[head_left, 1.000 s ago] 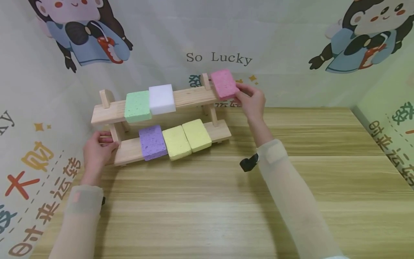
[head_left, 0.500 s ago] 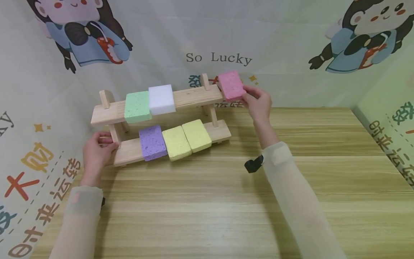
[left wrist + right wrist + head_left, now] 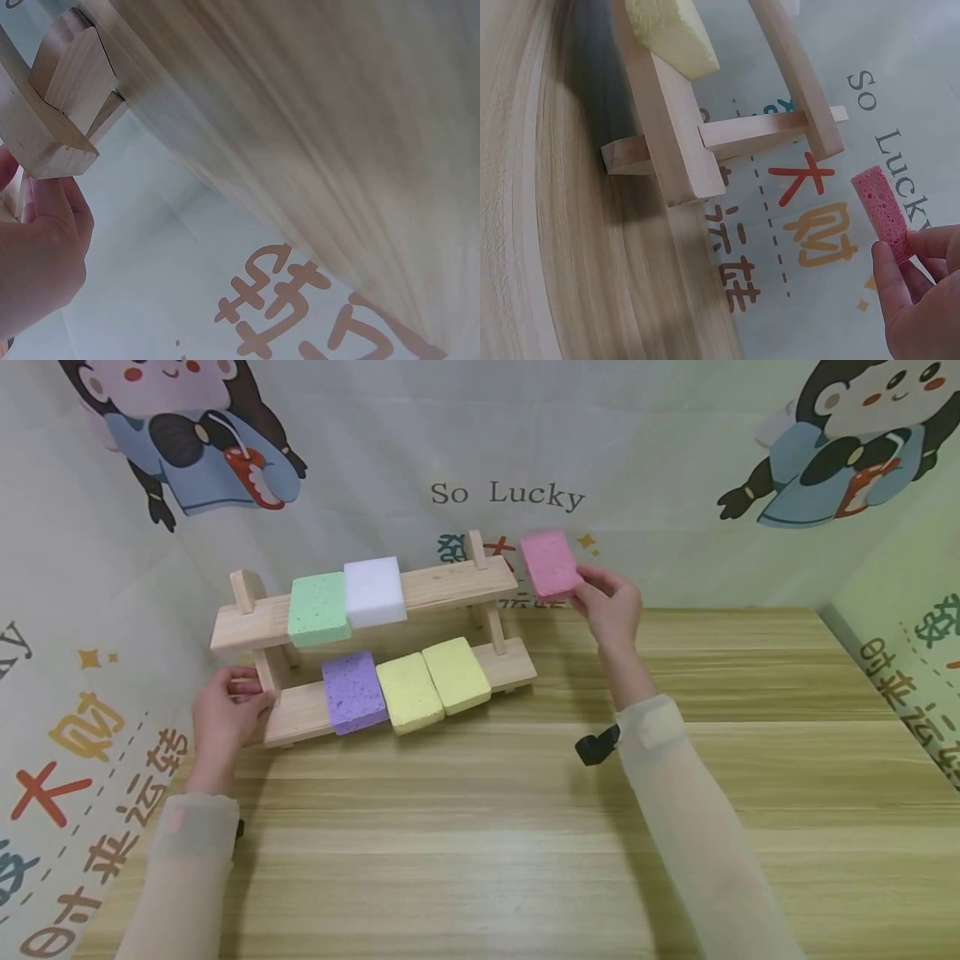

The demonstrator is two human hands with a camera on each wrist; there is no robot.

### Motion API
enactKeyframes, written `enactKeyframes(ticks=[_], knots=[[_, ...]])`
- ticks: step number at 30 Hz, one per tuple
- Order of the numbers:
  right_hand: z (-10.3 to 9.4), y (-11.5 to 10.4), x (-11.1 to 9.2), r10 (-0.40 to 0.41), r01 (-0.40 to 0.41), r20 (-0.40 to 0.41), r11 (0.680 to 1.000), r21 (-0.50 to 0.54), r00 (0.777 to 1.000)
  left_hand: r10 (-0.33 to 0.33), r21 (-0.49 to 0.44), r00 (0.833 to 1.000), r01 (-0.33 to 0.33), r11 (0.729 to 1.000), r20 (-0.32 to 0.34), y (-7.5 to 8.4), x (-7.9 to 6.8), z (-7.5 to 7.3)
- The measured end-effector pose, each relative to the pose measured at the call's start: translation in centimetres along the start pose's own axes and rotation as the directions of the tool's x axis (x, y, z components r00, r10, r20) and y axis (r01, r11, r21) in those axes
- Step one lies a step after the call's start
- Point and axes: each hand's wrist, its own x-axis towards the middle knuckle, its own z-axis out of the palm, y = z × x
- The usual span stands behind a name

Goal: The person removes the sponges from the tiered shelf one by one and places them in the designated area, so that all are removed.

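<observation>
We see a rectangular, yellow-brown wood-grain desk [image 3: 420,802] bounded behind and on both sides by creased, pale grey sheeting [image 3: 375,443], printed with blue-clothed cartoon figures [image 3: 183,468] and dark "So Lucky" lettering [image 3: 507,495]. Soft light brightens the desk.

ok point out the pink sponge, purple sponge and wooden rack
Pink sponge [image 3: 550,565], head view: middle of broad face.
Purple sponge [image 3: 354,689], head view: middle of top face.
Wooden rack [image 3: 444,583], head view: upper shelf, bare part.

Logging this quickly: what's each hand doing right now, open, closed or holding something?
Left hand: holding the wooden rack at its left end.
Right hand: holding the pink sponge, pinched clear of the rack.
</observation>
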Motion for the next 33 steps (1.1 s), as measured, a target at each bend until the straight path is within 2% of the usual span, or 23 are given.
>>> enactKeyframes(ticks=[18, 26, 33], knots=[[-1.6, 1.6, 0.4, 0.020, -0.021, -0.056, 1.000, -0.015, 0.998, -0.003, -0.001, 1.000, 0.003, 1.000, 0.008, 0.1, -0.1, -0.1], [-2.1, 2.7, 0.7, 0.051, -0.052, -0.073, 0.999, -0.010, 0.996, 0.012, 0.006, 1.000, -0.012, 1.000, -0.002, -0.1, -0.1, 0.0], [-2.5, 3.5, 0.7, 0.083, -0.084, -0.091, 0.996, -0.008, 0.992, -0.005, 0.011, 1.000, 0.005, 1.000, 0.001, 0.0, 0.0, -0.1]])
